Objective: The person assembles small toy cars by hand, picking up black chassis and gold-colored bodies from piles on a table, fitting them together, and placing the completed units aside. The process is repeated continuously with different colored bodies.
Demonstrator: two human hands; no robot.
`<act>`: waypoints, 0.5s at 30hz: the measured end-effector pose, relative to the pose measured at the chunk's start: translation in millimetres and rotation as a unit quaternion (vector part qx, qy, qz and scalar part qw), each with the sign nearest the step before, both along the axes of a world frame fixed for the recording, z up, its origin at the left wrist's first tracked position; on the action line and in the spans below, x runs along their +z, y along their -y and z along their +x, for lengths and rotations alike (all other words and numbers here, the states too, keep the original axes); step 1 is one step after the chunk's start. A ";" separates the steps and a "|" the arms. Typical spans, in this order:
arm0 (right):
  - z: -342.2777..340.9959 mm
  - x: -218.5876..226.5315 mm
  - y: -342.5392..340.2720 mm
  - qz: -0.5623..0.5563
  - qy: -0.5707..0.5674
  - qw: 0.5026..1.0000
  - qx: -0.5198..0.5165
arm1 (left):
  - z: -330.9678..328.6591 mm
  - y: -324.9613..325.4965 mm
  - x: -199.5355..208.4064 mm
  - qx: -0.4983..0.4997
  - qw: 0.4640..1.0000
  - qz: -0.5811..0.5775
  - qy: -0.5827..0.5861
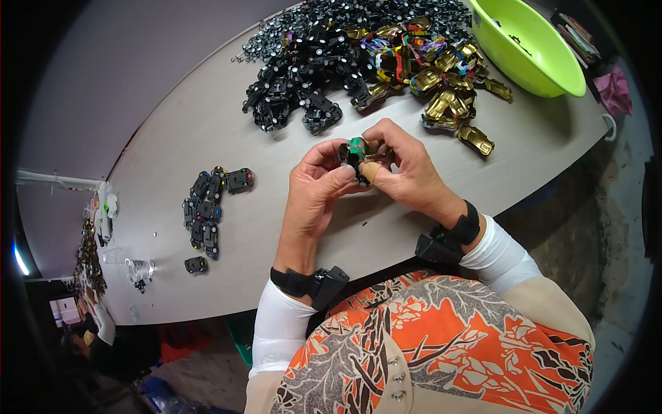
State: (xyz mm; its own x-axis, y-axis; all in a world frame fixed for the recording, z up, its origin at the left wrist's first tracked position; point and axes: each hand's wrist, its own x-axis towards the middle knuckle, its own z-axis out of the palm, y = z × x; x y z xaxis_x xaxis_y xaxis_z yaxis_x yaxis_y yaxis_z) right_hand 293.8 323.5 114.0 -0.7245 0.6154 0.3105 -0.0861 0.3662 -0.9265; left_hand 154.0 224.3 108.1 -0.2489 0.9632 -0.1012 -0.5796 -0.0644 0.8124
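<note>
Above the table's near side, both my hands meet around a small toy car (356, 149) with a green part and black parts. My left hand (318, 181) pinches it between thumb and fingers from the left. From the right, my right hand (405, 164) grips the same car, its thumb and index finger pressed close to the green part. The fingers hide much of the car. Beyond my hands lie a heap of black toy car bases (303, 76) with wheels and a pile of gold and coloured car bodies (441, 83).
Several black car pieces (205, 209) lie grouped on the table (269, 228) at left, beside a clear plastic cup (140, 269). Small grey parts (414, 14) are heaped at the back. A lime-green basin (534, 52) stands far right. Another person (103, 338) works at far left.
</note>
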 end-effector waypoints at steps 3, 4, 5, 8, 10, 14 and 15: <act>-0.6 1.4 1.1 0.015 0.005 1.000 0.001 | 0.4 1.0 2.2 0.008 1.000 -0.011 -0.006; 0.5 2.5 1.7 -0.006 0.007 1.000 0.010 | 0.7 0.8 2.8 0.012 1.000 -0.016 -0.011; 0.5 3.0 1.8 -0.027 0.008 0.999 0.019 | 0.4 0.8 3.1 0.016 1.000 -0.021 -0.016; -0.7 -0.2 1.2 0.017 -0.017 0.999 0.022 | -0.1 0.3 2.7 0.008 0.999 -0.029 -0.017; -0.1 1.3 -0.3 0.020 0.005 0.999 0.046 | -1.2 0.5 -1.5 0.008 0.999 -0.027 -0.018; -0.2 3.6 -1.9 0.046 0.018 0.998 0.049 | 0.9 0.6 -0.7 0.014 0.998 -0.037 -0.053; -0.3 3.2 -1.8 0.034 0.009 0.998 0.047 | 1.7 0.5 -1.9 0.018 0.996 -0.024 -0.085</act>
